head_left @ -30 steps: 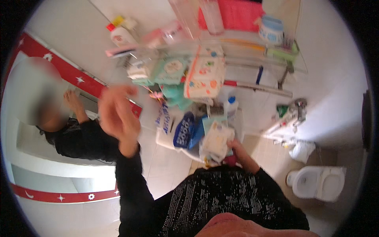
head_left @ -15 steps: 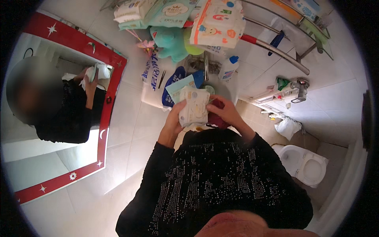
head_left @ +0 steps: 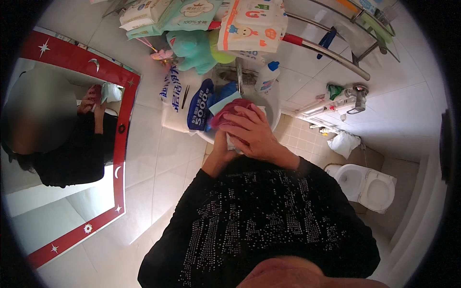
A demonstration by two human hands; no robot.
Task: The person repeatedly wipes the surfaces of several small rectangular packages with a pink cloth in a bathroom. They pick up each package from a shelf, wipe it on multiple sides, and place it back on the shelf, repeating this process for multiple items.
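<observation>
My right hand (head_left: pixel 254 132) spreads over a crumpled dark pink cloth (head_left: pixel 223 114) and presses it onto the top of a white soft packet (head_left: pixel 230 143). Beneath, my left hand (head_left: pixel 222 150) grips that packet from its near left side. Cloth and right hand cover most of the packet, and the left fingers are largely hidden. A pale blue flat pack (head_left: pixel 221 103) shows just beyond the cloth; whether a hand touches it I cannot tell. The mirror (head_left: pixel 126 144) on the left reflects both hands with the pink cloth.
A white washbasin (head_left: pixel 274 108) with a metal tap (head_left: pixel 239 77) lies beyond my hands. A white-and-blue bottle (head_left: pixel 267 78) stands on its rim. Left of it sits a large white-and-blue package (head_left: pixel 180 113). Wipe packs (head_left: pixel 252 26) and a teal plush toy (head_left: pixel 192 50) crowd the rack; a toilet (head_left: pixel 367 187) is right.
My right hand has brought the pink cloth from beside the white packet up over its top. The view has shifted slightly, so the surroundings sit a little further left.
</observation>
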